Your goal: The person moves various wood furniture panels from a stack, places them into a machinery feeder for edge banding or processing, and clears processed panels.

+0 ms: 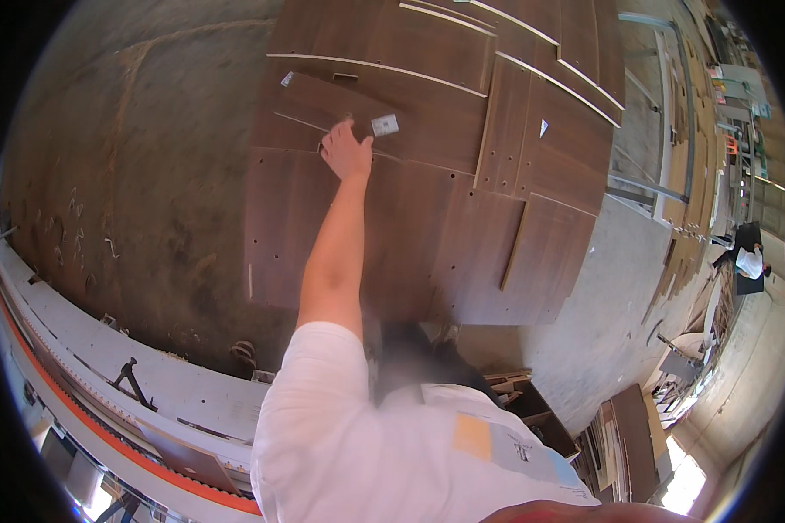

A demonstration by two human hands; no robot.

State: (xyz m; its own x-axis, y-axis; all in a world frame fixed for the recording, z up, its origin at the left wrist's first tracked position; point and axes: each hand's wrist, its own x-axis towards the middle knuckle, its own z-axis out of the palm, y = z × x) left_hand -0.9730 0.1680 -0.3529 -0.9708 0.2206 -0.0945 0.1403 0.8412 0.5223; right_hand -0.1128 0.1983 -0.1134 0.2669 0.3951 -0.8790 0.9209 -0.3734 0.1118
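My left hand (346, 155) reaches out over a broad layer of dark brown wood panels (384, 231). Its palm faces down, the thumb is spread from the fingers, and the fingertips rest at the near edge of a narrow brown board (318, 98). I see nothing held in it. A white printed label (385, 125) lies just right of the fingers, and a smaller label (287, 78) is at the board's far left end. Several panels have drilled holes and pale edges. My right hand is out of view.
To the left and below runs a long machine bed (183, 410) with an orange-red rail (139, 451). Wood offcuts (619, 444) and a brown box (536, 410) stand at the lower right. A metal frame (685, 113) is on the right. Another person (748, 261) handles a dark panel far right.
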